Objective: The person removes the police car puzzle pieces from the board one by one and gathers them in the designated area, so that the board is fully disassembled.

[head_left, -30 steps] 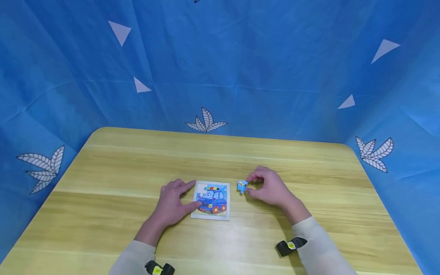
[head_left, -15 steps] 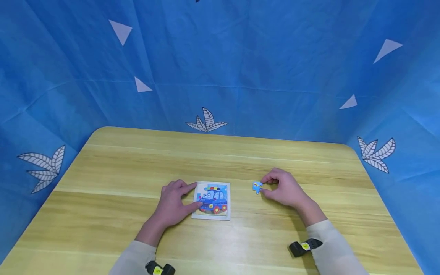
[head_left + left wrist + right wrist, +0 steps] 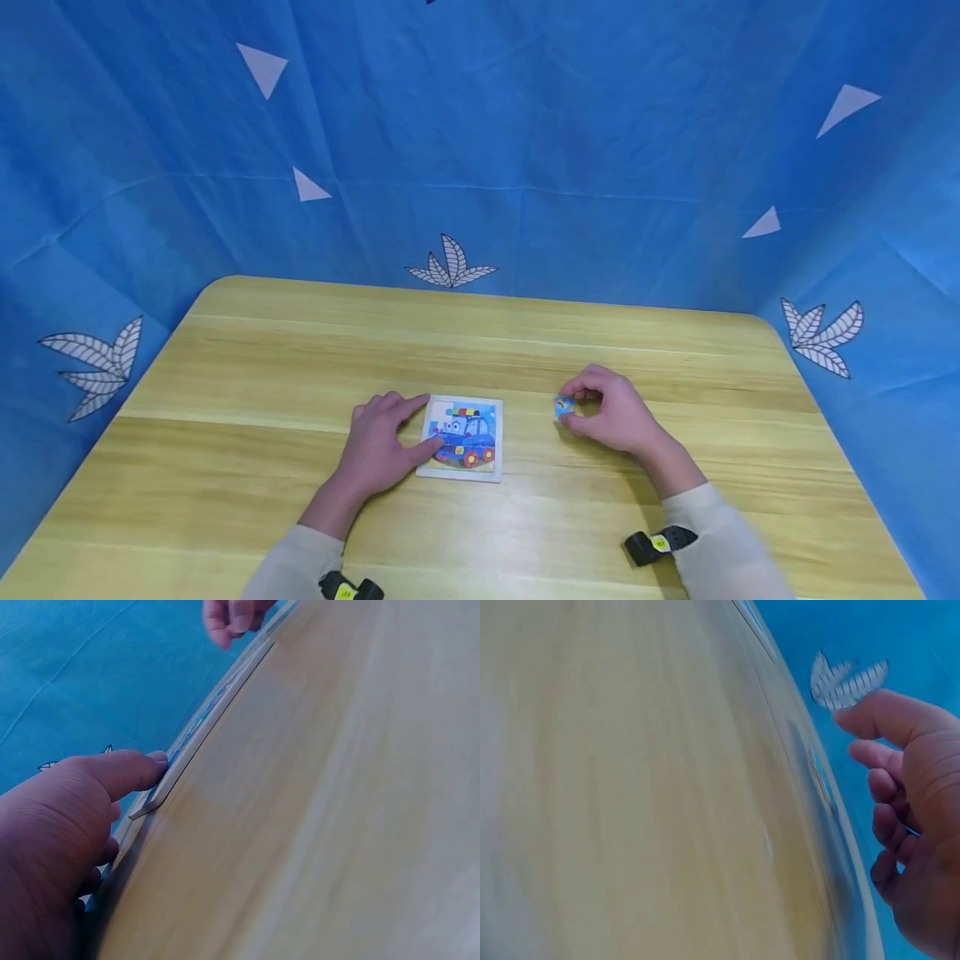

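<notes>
A square puzzle [image 3: 480,429] in a pale frame shows a blue cartoon car with red wheels. Its picture has a bare whitish patch at the upper left. My left hand [image 3: 377,448] rests at the frame's left side, index finger at the top left corner and thumb on the picture. To the right, a small blue puzzle piece [image 3: 564,407] with a yellow mark lies on the table. Over it hovers my right hand [image 3: 611,412], thumb and index finger overlapping it in the head view. In the right wrist view the piece [image 3: 821,780] lies apart from the fingertips.
The wooden table [image 3: 300,350] has rounded far corners. A blue cloth [image 3: 480,125] with white leaf and triangle prints hangs behind it and at both sides. Black camera bands [image 3: 660,543] sit on both wrists over light sleeves.
The right hand has carried the puzzle piece rightward, away from the framed puzzle, and let it go on the table, then shifted slightly left over it. The left hand has stayed in place.
</notes>
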Tool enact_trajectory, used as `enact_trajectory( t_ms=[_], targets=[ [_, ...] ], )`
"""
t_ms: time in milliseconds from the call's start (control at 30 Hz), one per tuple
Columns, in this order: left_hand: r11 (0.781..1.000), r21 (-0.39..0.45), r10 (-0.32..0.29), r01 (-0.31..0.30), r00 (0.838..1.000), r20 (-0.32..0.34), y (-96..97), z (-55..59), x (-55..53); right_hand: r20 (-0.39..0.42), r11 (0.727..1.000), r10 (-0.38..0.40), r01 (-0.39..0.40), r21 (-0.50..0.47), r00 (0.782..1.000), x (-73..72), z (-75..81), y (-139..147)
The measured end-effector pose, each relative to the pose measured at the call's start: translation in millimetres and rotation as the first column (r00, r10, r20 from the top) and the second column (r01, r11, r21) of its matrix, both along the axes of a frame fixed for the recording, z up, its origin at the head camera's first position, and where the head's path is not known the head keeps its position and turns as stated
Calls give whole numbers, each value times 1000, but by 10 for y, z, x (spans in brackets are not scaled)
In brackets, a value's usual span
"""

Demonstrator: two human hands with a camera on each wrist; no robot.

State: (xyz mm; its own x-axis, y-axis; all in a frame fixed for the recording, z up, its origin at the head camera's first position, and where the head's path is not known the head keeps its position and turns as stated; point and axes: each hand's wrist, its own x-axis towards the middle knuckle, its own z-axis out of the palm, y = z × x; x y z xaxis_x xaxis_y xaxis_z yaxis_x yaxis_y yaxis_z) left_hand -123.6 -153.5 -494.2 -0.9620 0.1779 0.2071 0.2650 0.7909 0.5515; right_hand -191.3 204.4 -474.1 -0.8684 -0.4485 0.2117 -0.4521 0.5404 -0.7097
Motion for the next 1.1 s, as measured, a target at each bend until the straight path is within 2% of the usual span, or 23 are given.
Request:
enact_trajectory(
  t_ms=[333, 567, 800, 1100],
  targets=[
    [1000, -6, -10, 10, 1000, -21, -13, -30, 15, 11, 991, 129, -128, -29, 992, 15, 13, -607],
    [1000, -17, -5, 5, 1000, -29, -22, -19, 14, 9, 978, 208, -207, -36, 978, 20, 15, -923],
    [1000, -19, -14, 14, 1000, -27, -18, 7, 13, 23, 968, 251, -250, -14, 968, 18, -12, -1068],
    [1000, -18, -14, 13, 999, -33, -11, 16, 4, 57, 972, 232, -234, 24, 971, -6, -49, -1104]
  ],
)
